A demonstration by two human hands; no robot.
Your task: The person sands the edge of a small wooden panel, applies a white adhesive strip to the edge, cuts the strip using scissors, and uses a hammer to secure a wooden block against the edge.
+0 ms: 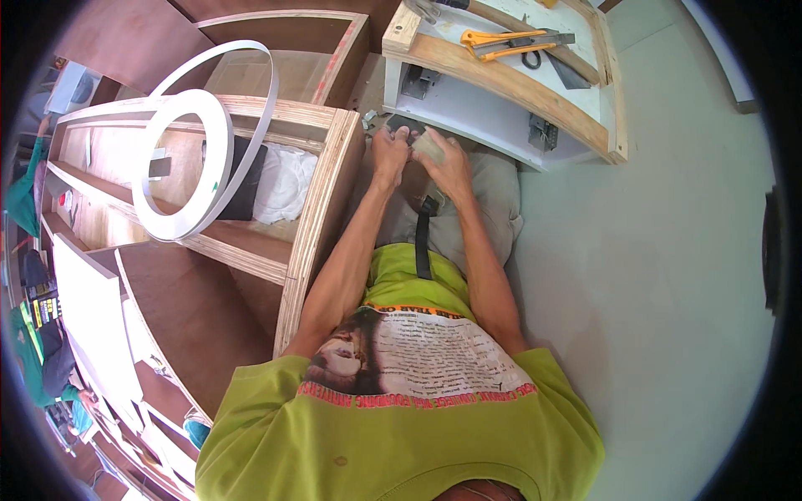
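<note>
At the upper middle, my left hand (389, 152) has its fingers closed on a small dark piece (403, 126), partly hidden by them. My right hand (448, 165), close beside it, grips a flat beige piece (429, 147); what exactly either piece is cannot be made out. Just beyond them stands a white panel with wooden rails and metal hinges (476, 125). A black strap with a buckle (423, 242) hangs below my hands over my grey-trousered lap.
Plywood frames (326, 200) fill the left, with white edging rolls (215, 171) on them. Orange cutters (493, 50) and a wooden-handled tool lie on the white unit. Grey floor (643, 292) spans the right. Other people's clothing and a hand (83, 399) show at the far left.
</note>
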